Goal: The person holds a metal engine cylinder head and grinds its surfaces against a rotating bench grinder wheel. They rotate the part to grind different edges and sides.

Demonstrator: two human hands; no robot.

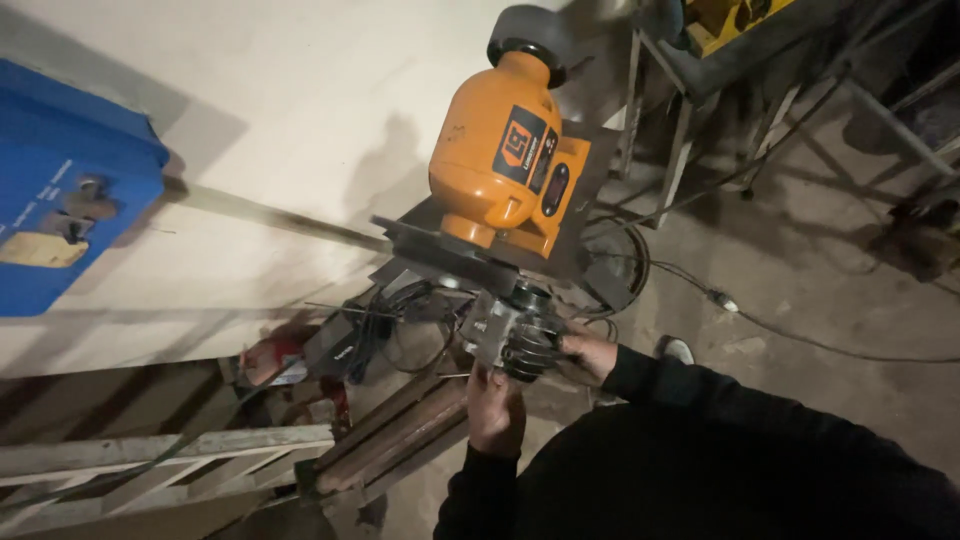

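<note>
Both my hands hold a grey metal engine part with cooling fins [512,330] just below an orange bench grinder [508,165]. My left hand [495,408] grips the part from underneath. My right hand [588,357] clasps its right side, fingers wrapped on the fins. The part sits close to the grinder's near end, where a dark metal plate [450,255] juts out. Black sleeves cover both my arms.
A blue metal box [70,185] hangs on the pale wall at left. Rusty bars and a light metal frame [170,460] lie lower left. Cables [720,300] trail over the concrete floor, and metal stand legs [680,130] rise at upper right.
</note>
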